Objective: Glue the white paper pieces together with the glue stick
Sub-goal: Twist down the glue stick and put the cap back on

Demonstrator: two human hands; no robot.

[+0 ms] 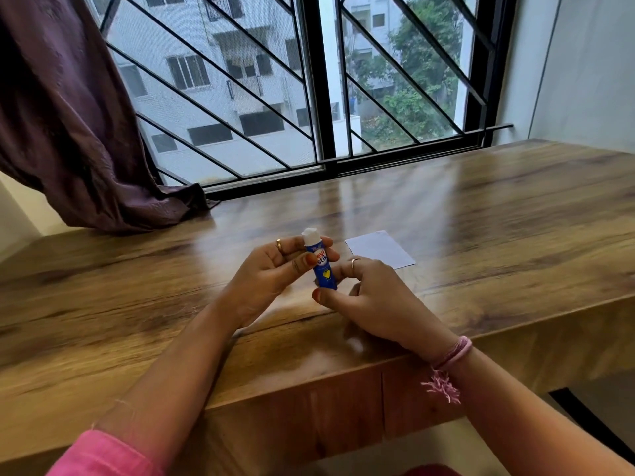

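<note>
A blue glue stick (322, 262) stands upright above the wooden table (481, 207), its cap off and white glue showing at the top. My left hand (275, 269) grips its upper half between thumb and fingers. My right hand (371, 297) pinches the stick's bottom end with thumb and forefinger. A white paper piece (379, 248) lies flat on the table just behind my right hand, partly hidden by it. The cap is not visible.
A barred window (309, 97) runs along the table's far edge. A purple curtain (68, 132) hangs at the left and rests on the table's back left corner. The table's front edge (309, 372) lies under my forearms.
</note>
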